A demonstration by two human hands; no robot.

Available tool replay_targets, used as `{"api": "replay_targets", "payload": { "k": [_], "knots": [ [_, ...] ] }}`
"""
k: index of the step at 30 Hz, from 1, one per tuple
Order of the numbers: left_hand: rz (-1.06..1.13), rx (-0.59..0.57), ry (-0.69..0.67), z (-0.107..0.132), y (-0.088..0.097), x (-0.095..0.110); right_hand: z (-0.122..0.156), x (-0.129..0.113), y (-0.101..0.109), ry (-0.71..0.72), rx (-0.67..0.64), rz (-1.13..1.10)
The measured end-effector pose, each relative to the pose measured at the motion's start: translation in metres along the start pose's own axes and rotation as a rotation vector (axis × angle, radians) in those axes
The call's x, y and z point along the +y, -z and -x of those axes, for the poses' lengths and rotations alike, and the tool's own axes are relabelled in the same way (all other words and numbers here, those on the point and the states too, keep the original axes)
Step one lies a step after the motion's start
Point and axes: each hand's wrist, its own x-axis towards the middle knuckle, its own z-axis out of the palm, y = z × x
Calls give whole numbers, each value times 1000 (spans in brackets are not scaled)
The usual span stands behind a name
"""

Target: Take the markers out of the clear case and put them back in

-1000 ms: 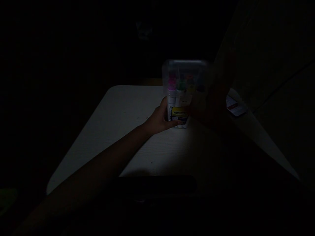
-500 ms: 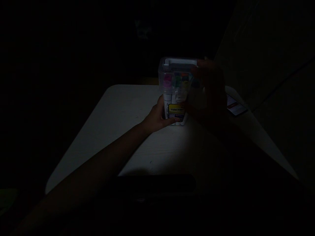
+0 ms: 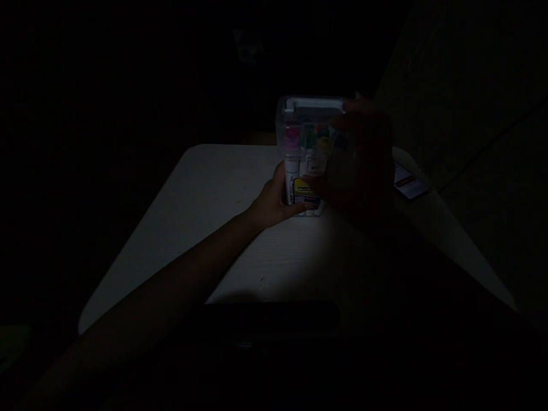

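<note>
A clear plastic marker case [image 3: 310, 191] stands upright over the far part of the white table, its front label yellow and dark. Inside are several white markers with pink, green and yellow ends. Around the lower body of the case my left hand [image 3: 274, 201] is closed, thumb across the front below the label. My right hand [image 3: 363, 154], dark in shadow, grips the right side of the clear lid [image 3: 317, 111], which has a white handle on top. Its thumb reaches across the front by the label's upper edge, under the clasp. Shadow hides most of the right fingers.
The room is very dark, with light falling on the white table [image 3: 184, 200]. A phone-like flat thing [image 3: 410, 181] with a lit, red-marked face lies at the table's right edge. A dark slot [image 3: 274, 315] runs along the near edge. A thin cable [image 3: 492, 140] crosses at right.
The lid sits slightly higher against the case. My right thumb has shifted left over the top of the label. My left hand keeps its hold, and the view has tipped a little.
</note>
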Motion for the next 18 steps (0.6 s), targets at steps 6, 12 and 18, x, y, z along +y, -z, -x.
{"api": "replay_targets", "payload": {
  "k": [6, 12, 18],
  "knots": [
    [5, 12, -31, 0, -2, -7, -1, -5, -3, 79, 137, -10],
    [0, 23, -31, 1, -3, -1, -1, -7, -2, 160, 261, 3],
    [-5, 36, -34, 0, -3, 0, -6, -12, 4, 130, 249, 39]
  ]
}}
